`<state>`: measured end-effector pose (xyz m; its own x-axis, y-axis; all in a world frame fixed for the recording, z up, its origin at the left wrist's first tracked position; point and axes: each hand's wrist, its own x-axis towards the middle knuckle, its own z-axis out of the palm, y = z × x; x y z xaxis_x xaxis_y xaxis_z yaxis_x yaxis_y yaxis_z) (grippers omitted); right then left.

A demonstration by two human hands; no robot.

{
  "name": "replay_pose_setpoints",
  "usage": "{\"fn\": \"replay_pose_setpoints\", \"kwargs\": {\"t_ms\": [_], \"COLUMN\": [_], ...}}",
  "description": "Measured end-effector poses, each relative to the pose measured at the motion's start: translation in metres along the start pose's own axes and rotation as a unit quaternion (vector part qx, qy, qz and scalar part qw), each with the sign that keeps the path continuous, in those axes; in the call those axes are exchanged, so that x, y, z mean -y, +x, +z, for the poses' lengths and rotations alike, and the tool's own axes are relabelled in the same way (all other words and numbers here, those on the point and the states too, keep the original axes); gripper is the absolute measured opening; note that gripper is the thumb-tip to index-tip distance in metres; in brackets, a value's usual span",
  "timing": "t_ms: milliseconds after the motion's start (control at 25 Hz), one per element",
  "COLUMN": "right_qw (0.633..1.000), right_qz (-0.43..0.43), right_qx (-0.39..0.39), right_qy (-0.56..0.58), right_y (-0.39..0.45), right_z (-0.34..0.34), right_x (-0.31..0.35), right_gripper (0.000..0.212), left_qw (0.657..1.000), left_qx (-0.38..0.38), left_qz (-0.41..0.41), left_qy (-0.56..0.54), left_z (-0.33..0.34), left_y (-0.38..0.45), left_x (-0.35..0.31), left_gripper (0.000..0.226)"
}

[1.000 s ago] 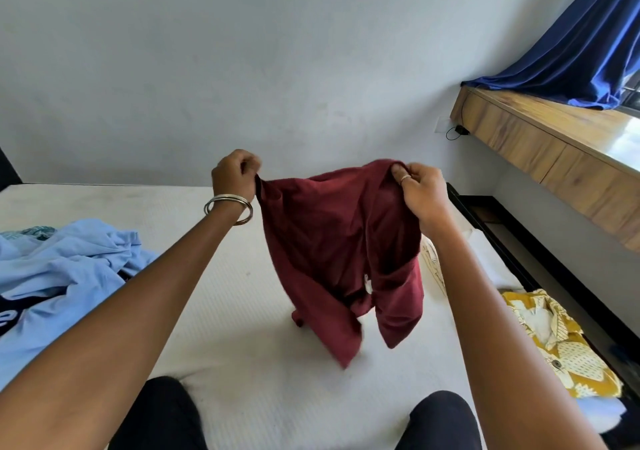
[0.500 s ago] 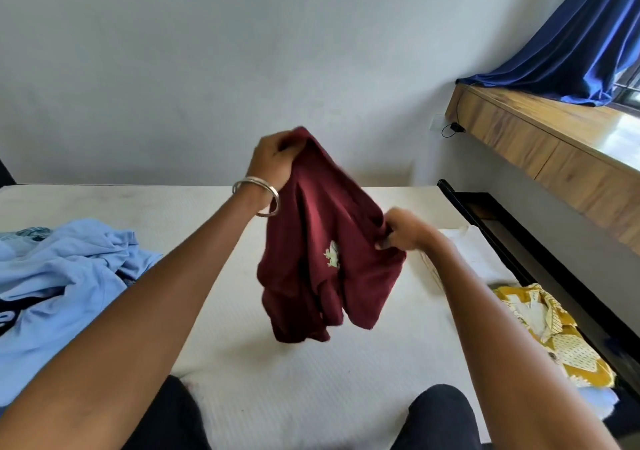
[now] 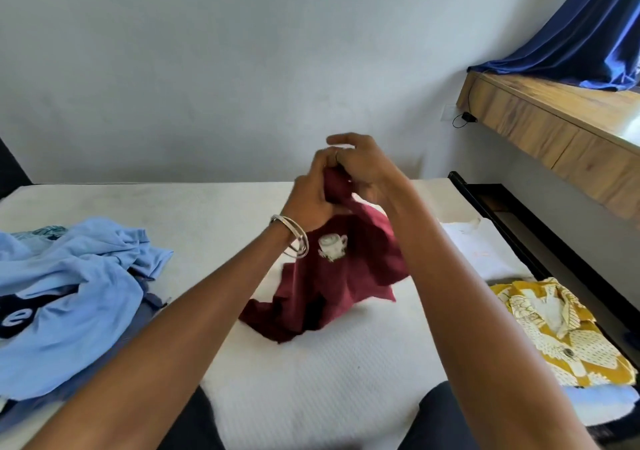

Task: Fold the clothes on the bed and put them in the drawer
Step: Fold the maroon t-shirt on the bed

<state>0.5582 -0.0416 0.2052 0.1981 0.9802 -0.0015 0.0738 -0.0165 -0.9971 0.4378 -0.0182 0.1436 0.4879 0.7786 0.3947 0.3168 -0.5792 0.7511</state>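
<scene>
A maroon shirt with a small white print hangs bunched above the middle of the white bed, its lower edge resting on the mattress. My left hand, with metal bangles on the wrist, grips the shirt's top. My right hand meets it at the same spot and pinches the cloth, with some fingers lifted. A heap of light blue clothes lies on the bed at the left. A folded yellow patterned shirt and a folded white garment lie at the bed's right edge.
A dark bed frame runs along the right side. Above it juts a wooden ledge with a blue curtain draped on it. A grey wall stands behind the bed. My knees are at the bottom of the view.
My hands have come together at the top of the maroon shirt, having held it spread apart before. The shirt has dropped lower, and its bottom now touches the bed.
</scene>
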Motion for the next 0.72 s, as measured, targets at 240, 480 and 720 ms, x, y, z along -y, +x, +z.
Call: {"fn": "replay_pose_setpoints", "kwargs": {"t_ms": [240,480,720], "right_qw": [0.998,0.998,0.999], "right_qz": [0.041,0.003,-0.036], "right_qx": [-0.031,-0.027,-0.024], "right_qy": [0.046,-0.061,0.010], "right_y": [-0.026,-0.043,-0.032], "right_z": [-0.065,-0.004,-0.025], "right_x": [-0.101,-0.172,-0.132], "right_gripper": [0.044,0.021,0.025], "left_qw": [0.943,0.898,0.863], "left_qx": [-0.217,-0.248,-0.315], "left_qz": [-0.220,-0.300,-0.373], "left_qy": [-0.124,-0.205,-0.131], "left_z": [-0.019,-0.026,-0.073], "left_y": [0.024,0.028,0.012], "left_x": [0.013,0.005,0.053], "left_gripper": [0.038,0.047,0.041]}}
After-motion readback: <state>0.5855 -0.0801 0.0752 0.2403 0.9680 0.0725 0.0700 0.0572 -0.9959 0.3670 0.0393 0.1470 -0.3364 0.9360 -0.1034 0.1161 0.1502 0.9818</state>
